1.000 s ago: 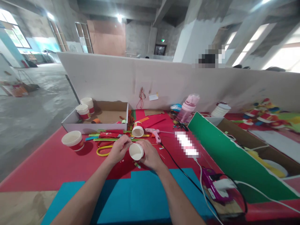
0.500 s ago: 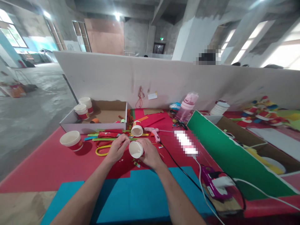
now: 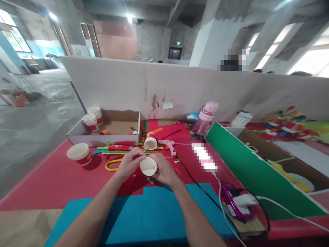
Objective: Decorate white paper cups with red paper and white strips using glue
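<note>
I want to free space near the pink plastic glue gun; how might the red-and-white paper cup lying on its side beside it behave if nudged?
The cup would likely roll, its round wall lying sideways. It should feel light: the open mouth shows a hollow inside.

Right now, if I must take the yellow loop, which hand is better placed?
Probably the left hand: it is nearer the yellow loop, while the right hand holds a cup.
</note>
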Available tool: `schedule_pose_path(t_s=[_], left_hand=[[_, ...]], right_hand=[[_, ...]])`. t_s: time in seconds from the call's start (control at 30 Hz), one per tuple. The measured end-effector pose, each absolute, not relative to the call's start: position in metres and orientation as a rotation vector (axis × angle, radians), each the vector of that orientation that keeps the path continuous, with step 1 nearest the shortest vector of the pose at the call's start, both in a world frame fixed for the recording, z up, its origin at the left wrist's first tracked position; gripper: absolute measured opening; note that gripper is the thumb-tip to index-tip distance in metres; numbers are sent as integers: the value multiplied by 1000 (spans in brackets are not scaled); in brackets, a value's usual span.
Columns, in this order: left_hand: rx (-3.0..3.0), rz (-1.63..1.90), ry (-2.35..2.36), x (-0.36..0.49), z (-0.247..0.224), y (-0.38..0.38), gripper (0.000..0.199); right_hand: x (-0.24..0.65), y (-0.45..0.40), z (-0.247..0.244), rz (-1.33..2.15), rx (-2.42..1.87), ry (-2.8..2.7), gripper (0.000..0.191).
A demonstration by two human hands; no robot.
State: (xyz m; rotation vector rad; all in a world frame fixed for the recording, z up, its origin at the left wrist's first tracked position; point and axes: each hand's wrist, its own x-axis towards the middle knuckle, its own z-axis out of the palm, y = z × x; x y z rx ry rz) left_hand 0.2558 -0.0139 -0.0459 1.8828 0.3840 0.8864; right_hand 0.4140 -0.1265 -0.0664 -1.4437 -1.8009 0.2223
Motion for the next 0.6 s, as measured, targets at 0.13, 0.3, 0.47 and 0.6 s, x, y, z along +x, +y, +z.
schedule_pose_path(t_s=[0.13, 0.3, 0.47, 0.6], left_hand=[[1812, 858, 391, 256, -53, -11, 16], [2016, 1047, 433, 258, -53, -15, 15], [2377, 1127, 363, 257, -46, -22, 19], [2213, 1117, 431, 260, -49, -23, 18]], right_hand=[[413, -126, -69, 249, -1433, -1794, 48], [409, -124, -71, 300, -1474, -1732, 55], [404, -122, -74, 359, -1495, -1678, 55], [402, -122, -75, 335, -1494, -1659, 55]])
